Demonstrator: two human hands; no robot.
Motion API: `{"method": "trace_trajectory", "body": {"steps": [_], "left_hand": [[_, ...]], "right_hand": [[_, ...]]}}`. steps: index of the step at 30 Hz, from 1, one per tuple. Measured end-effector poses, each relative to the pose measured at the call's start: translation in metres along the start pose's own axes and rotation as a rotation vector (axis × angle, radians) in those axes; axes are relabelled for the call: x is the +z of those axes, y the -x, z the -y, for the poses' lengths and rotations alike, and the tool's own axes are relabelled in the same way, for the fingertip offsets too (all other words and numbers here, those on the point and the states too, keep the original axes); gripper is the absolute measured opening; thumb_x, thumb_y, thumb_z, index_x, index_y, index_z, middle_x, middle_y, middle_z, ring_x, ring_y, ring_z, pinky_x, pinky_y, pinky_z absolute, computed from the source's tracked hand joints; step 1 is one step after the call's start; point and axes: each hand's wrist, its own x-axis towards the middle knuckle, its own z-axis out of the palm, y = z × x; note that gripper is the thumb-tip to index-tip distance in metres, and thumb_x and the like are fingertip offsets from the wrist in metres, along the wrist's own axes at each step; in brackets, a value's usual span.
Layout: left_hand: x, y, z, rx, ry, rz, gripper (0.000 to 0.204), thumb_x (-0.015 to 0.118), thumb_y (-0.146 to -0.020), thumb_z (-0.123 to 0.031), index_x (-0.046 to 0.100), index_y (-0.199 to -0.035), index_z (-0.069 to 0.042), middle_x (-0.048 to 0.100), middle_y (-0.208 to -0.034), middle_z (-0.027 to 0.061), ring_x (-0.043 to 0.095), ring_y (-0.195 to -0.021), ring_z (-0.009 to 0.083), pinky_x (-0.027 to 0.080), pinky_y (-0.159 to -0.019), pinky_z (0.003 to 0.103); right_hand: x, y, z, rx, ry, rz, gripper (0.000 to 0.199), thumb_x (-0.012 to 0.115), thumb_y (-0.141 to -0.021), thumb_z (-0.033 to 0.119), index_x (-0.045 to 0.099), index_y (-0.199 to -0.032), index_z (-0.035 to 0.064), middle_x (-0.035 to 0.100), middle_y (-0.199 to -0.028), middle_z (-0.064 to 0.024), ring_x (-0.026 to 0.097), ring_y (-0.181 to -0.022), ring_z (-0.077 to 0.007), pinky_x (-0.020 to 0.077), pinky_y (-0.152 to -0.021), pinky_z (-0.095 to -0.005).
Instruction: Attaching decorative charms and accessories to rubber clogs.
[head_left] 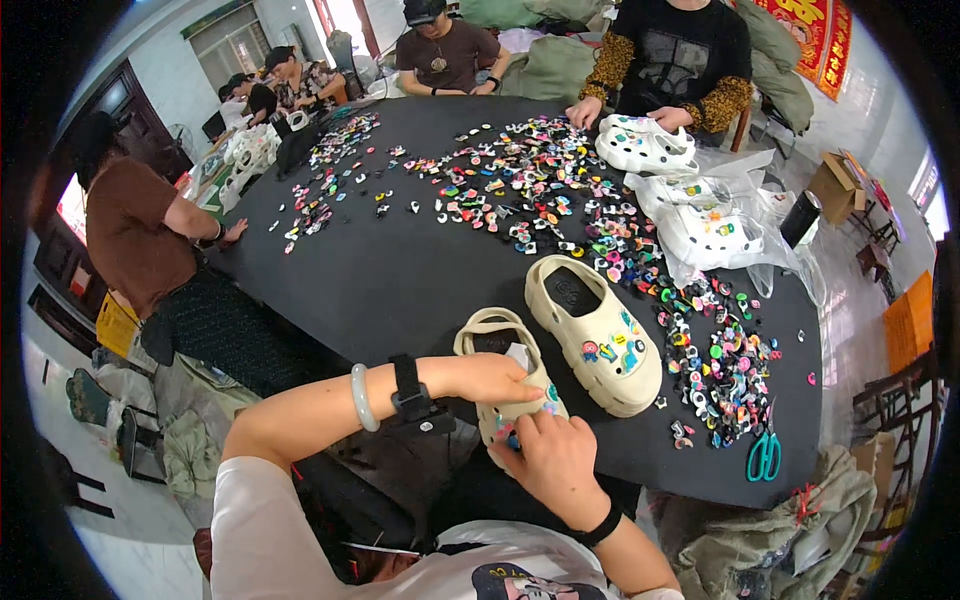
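Observation:
A beige clog (488,326) with colourful shoe charms on its toe tilts at the near table edge. My left hand (492,379) is closed around its upper part, the thumb lying along the toe. Bent over the same toe, my right hand (560,462) has its fingers closed at the charms; whatever they pinch is hidden beneath them. Just to the right, a second beige clog (592,330) rests on the table with several charms fixed in its toe, its opening facing away from me.
Loose shoe charms (715,370) spread over the black table (400,290). Teal-handled scissors (764,455) lie near the right edge. White clogs (712,236) in plastic and a black cylinder (800,218) stand at the back right. Several people work around, one person (150,225) at the left side.

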Motion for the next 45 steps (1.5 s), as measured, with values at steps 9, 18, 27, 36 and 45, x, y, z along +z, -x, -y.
{"method": "trace_trajectory", "body": {"steps": [9, 18, 27, 36, 45], "left_hand": [[-0.001, -0.01, 0.005, -0.089, 0.124, -0.003, 0.054, 0.051, -0.093, -0.048, 0.067, -0.098, 0.003, 0.067, -0.089, 0.0152, 0.062, -0.081, 0.0221, 0.047, -0.073, 0.035], [-0.001, -0.008, 0.011, -0.018, 0.09, 0.04, 0.06, 0.047, -0.094, -0.054, 0.067, -0.092, 0.003, 0.066, -0.085, 0.0166, 0.062, -0.078, 0.0233, 0.046, -0.07, 0.036], [-0.017, -0.001, 0.039, 0.308, 0.154, 0.148, 0.037, 0.06, -0.092, -0.036, 0.062, -0.079, -0.002, 0.049, -0.064, -0.0029, 0.043, -0.061, 0.0064, 0.036, -0.055, 0.027], [-0.01, 0.009, 0.037, 0.27, 0.04, 0.0, 0.033, 0.055, -0.095, -0.036, 0.062, -0.095, -0.004, 0.059, -0.079, 0.0015, 0.05, -0.072, 0.0105, 0.042, -0.065, 0.03], [-0.001, 0.02, 0.047, 0.408, 0.191, -0.004, 0.042, 0.077, -0.075, -0.028, 0.061, -0.104, -0.001, 0.066, -0.098, 0.0067, 0.06, -0.095, 0.015, 0.045, -0.08, 0.03]], "right_hand": [[0.022, -0.018, -0.007, -0.048, 0.12, 0.014, 0.036, 0.07, -0.077, 0.041, 0.057, -0.065, 0.0103, 0.054, -0.053, -0.0045, 0.056, -0.046, -0.0208, 0.0411, -0.047, -0.0325], [0.023, -0.02, -0.011, -0.087, 0.128, -0.02, 0.029, 0.064, -0.084, 0.03, 0.055, -0.063, 0.011, 0.054, -0.054, -0.0031, 0.055, -0.046, -0.0214, 0.0416, -0.047, -0.0326], [0.009, -0.008, -0.009, -0.048, -0.092, -0.055, 0.02, 0.067, -0.085, 0.028, 0.059, -0.082, 0.0093, 0.056, -0.057, -0.0048, 0.056, -0.049, -0.0214, 0.0426, -0.051, -0.0318], [0.009, -0.016, 0.002, -0.104, 0.018, -0.058, 0.023, 0.072, -0.078, 0.028, 0.058, -0.082, 0.0093, 0.055, -0.066, -0.0028, 0.057, -0.059, -0.0211, 0.0385, -0.056, -0.0337], [0.023, -0.022, 0.002, -0.111, 0.082, -0.088, 0.022, 0.072, -0.075, 0.026, 0.055, -0.072, 0.0126, 0.05, -0.061, -0.0012, 0.054, -0.053, -0.018, 0.037, -0.055, -0.0331]]}}
